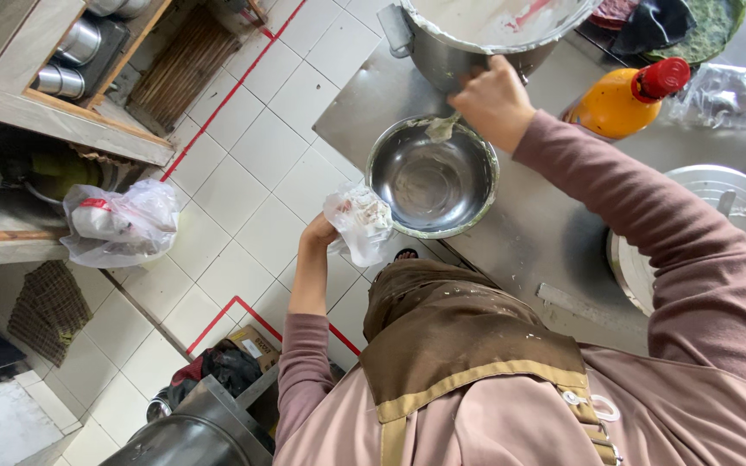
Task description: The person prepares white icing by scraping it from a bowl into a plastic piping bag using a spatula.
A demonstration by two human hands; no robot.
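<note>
Your right hand [494, 99] clenches a spoon [442, 128], tip at the bowl [432, 177] rim, apparently to scrape paste. Your left hand [319, 231] grips a crumpled bag [358, 220] just beside the bowl, off the surface [528, 233] edge. A large pot [477, 34] stands directly behind; an orange bottle [628, 99] lies right.

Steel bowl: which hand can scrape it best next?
Probably the right hand: it holds a spoon at the steel bowl rim. The left hand is busy gripping a crumpled plastic bag beside it.
</note>
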